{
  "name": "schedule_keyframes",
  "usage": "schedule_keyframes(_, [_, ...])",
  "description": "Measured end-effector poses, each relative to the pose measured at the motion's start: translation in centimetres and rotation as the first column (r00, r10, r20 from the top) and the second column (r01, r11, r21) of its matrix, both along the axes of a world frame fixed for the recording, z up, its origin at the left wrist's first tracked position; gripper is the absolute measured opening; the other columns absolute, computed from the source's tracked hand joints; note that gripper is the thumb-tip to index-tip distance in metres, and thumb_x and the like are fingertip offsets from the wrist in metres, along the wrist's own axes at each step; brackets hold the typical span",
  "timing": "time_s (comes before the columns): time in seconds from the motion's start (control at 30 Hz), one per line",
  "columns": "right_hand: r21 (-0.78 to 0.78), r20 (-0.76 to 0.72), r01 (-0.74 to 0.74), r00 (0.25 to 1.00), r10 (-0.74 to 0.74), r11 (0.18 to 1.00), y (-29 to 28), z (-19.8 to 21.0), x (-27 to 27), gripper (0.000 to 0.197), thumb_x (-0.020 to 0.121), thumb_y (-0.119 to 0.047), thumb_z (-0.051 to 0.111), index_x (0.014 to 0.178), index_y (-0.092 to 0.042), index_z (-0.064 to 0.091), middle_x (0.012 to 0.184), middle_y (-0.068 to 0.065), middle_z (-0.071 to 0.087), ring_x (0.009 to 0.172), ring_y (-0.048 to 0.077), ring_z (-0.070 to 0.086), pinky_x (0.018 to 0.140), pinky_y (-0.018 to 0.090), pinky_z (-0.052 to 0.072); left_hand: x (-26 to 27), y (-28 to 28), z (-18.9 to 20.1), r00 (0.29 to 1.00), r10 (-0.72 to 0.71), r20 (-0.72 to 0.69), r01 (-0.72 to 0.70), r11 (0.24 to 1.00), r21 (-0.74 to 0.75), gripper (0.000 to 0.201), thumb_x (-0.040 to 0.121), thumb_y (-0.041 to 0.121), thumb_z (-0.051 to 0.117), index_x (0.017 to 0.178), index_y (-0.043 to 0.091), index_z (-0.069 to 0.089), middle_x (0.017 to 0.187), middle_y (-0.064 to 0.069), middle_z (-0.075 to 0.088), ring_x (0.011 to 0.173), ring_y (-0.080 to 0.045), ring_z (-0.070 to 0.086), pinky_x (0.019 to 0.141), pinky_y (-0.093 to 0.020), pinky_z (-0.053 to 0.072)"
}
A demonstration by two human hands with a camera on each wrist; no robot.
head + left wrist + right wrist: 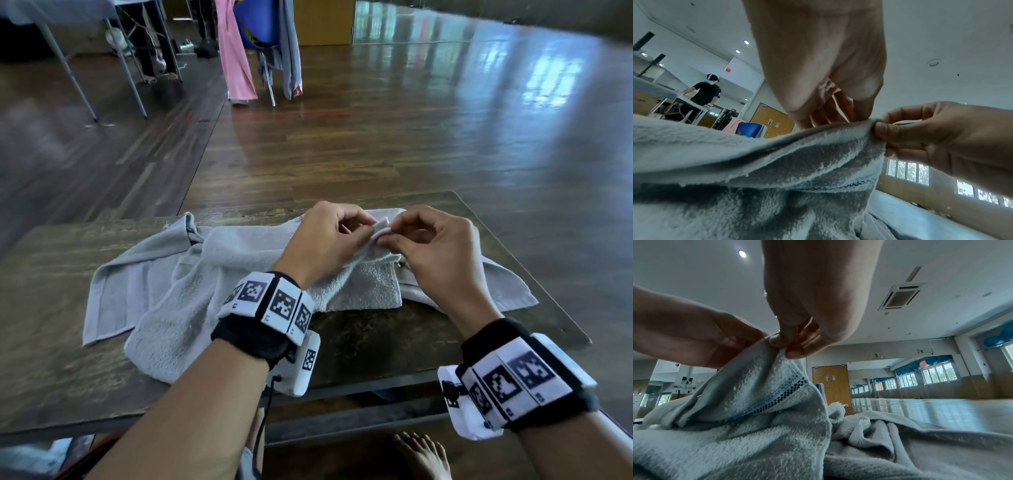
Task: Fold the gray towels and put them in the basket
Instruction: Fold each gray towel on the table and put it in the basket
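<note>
Pinching one corner of a gray terry towel (363, 284) together, left hand (325, 236) and right hand (435, 246) seem barely started; no basket shows.

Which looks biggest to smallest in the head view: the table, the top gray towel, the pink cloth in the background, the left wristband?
1. table
2. top gray towel
3 and 4. pink cloth and left wristband fill about the same area, so no ranking; the wristband is far nearer the camera, so true sizes differ.

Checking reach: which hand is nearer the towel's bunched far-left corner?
Left. The left hand is closer to that corner; the right hand pinches the towel farther right.
</note>
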State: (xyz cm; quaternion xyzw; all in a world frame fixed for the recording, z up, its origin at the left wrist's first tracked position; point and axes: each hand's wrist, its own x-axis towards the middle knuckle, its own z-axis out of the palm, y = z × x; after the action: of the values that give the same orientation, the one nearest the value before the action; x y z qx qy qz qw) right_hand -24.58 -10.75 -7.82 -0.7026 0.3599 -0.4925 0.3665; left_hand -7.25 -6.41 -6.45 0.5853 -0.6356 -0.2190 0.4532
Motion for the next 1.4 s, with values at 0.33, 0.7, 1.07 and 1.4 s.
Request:
schedule_keyframes(0.33, [-0.021,-0.046,0.092,0.995,-0.093,0.996,-0.8,0.0,0.8,0.012,0.075,-0.006,0.086,0.079,-0.015,0.078,0.072,-0.010,0.075,0.064,0.000,0.069,0.060,0.010,0.049,-0.4,-0.5,0.0,0.995,0.030,-0.096,-0.029,0.999,0.016,0.011,0.086,0.025,0.072,0.079,0.019,0.077,0.068,0.002,0.073,0.059,-0.004,0.061,0.056,-0.021,0.049])
schedule_keyframes(0.7, [-0.044,-0.143,0.090,0.985,-0.096,0.995,-0.6,0.0,1.0,0.012,0.079,-0.009,0.082,0.081,-0.020,0.079,0.078,-0.010,0.075,0.073,0.004,0.071,0.072,0.022,0.057,-0.1,-0.2,-0.1,0.999,0.040,-0.014,-0.039,0.998,0.059,0.014,0.090,0.023,0.068,0.086,0.015,0.079,0.076,0.002,0.076,0.072,-0.010,0.070,0.066,-0.027,0.054])
schedule_keyframes(1.07, [-0.096,-0.171,0.097,0.979,-0.113,0.991,-0.2,0.2,1.2,0.007,0.083,-0.016,0.080,0.082,-0.019,0.074,0.075,-0.010,0.073,0.072,0.005,0.068,0.072,0.028,0.058,0.0,-0.2,0.3,0.993,0.118,0.021,-0.116,0.992,-0.056,0.014,0.087,0.026,0.073,0.079,0.016,0.079,0.051,0.013,0.057,0.049,0.000,0.047,0.052,-0.016,0.035])
schedule_keyframes(1.4, [-0.090,-0.186,0.090,0.977,-0.105,0.992,-0.5,0.1,1.3,0.007,0.084,-0.013,0.079,0.086,-0.020,0.078,0.076,-0.011,0.074,0.074,0.005,0.070,0.074,0.030,0.059,0.2,-0.3,0.1,0.987,0.139,0.083,-0.134,0.989,-0.065,0.013,0.089,0.026,0.072,0.085,0.017,0.081,0.062,0.008,0.069,0.054,0.000,0.056,0.054,-0.011,0.038])
